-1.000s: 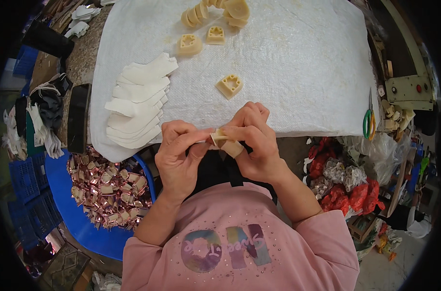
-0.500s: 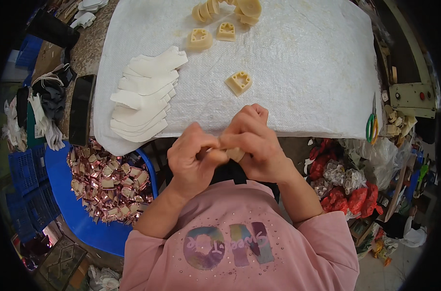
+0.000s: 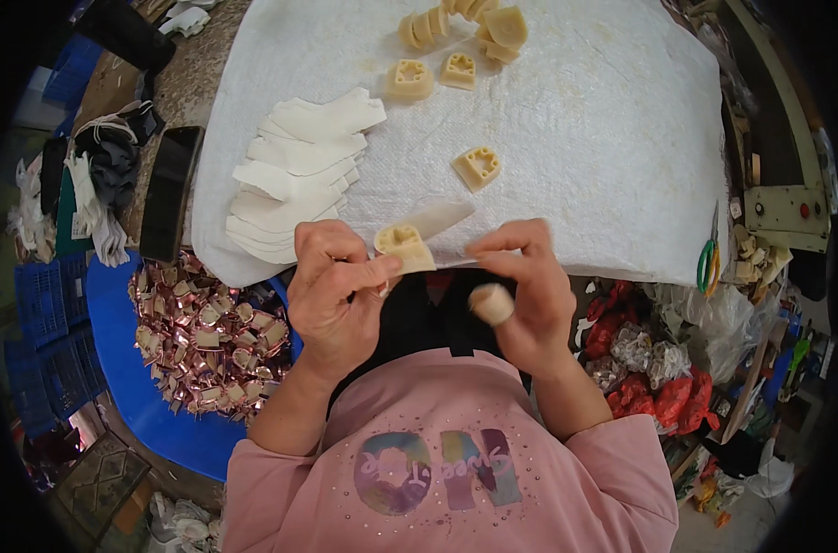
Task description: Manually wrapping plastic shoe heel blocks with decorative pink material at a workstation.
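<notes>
My left hand [image 3: 334, 300] grips a beige heel block [image 3: 402, 241] just off the table's near edge, its hollowed face with holes turned up. A thin white covering piece [image 3: 440, 218] is against the block, one flap sticking out to the upper right. Another edge of that piece stretches to my right hand [image 3: 537, 300], whose fingers pinch it. A tan wrapping [image 3: 491, 304] covers the right thumb, slightly blurred. Beyond the hands lies a loose heel block [image 3: 478, 169]. To the left, a fanned stack of white cut pieces [image 3: 294, 175] rests on the table.
More heel blocks [image 3: 425, 28] stand at the far side of the white-covered table [image 3: 575, 147]. Scissors [image 3: 709, 263] lie at its right edge, a phone [image 3: 172, 194] at the left. A blue basin [image 3: 152, 415] holds many shiny pink pieces. Plastic bags [image 3: 691, 396] are heaped at right.
My hands have moved apart from close together. The left has turned the heel block into view, and the right draws the white covering piece out to the right. The view has shifted slightly.
</notes>
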Tool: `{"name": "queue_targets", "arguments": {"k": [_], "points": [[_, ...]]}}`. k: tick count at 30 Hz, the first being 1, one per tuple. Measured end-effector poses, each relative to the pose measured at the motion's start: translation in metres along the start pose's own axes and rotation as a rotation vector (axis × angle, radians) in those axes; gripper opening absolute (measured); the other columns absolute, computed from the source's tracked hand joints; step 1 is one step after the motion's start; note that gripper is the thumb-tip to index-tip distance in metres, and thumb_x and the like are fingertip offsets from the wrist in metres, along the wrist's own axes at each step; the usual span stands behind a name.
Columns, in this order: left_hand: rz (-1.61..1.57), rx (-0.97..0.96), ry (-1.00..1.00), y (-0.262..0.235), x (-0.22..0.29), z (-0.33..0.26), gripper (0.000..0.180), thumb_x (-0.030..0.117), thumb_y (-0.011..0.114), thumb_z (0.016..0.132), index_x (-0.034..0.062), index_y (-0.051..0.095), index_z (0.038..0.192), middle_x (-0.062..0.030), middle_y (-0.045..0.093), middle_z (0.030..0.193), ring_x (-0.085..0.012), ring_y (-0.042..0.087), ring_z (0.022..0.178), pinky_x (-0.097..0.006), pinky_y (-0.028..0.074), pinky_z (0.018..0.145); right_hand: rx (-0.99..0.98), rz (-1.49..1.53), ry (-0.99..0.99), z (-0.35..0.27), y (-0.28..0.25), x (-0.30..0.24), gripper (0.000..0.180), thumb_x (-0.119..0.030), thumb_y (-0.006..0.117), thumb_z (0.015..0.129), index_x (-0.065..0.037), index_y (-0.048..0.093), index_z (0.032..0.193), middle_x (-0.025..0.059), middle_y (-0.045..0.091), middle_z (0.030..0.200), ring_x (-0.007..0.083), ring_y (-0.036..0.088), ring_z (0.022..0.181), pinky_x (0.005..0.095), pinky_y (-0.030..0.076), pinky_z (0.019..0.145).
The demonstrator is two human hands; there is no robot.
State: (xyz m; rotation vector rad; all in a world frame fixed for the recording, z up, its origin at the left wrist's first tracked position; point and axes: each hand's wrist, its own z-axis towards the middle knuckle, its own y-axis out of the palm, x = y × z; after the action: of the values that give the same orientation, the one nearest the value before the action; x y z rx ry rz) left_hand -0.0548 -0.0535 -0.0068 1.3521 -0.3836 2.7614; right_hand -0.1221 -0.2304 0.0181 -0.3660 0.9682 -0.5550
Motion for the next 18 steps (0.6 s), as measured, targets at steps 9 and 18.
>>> {"name": "queue_targets", "arguments": {"k": [9,18], "points": [[-0.186,-0.149,0.049,0.013,0.017,-0.003,0.027,-0.013,0.065,0.065,0.0013,0.060,0.087,-0.0129,0.058,0.091,-0.0256,0.059,0.080,-0.034,0.049,0.070,0.349,1.097,0.690,-0.026,0.024,-0.007,0.022,-0.013,0.047,0.095,0.006,0.052,0.106,0.0120,0.059,0.101,0.0162,0.058,0.095,0.0297,0.050,0.083],[0.275,-0.328,0.268,0.021,0.023,0.007,0.016,-0.002,0.063,0.066,0.0015,0.057,0.081,-0.0078,0.053,0.082,-0.0209,0.052,0.066,-0.031,0.040,0.054,0.185,1.078,0.706,-0.027,0.011,-0.007,0.026,-0.007,0.039,0.093,0.008,0.054,0.108,0.0170,0.060,0.107,0.0213,0.061,0.097,0.0335,0.052,0.085]]}}
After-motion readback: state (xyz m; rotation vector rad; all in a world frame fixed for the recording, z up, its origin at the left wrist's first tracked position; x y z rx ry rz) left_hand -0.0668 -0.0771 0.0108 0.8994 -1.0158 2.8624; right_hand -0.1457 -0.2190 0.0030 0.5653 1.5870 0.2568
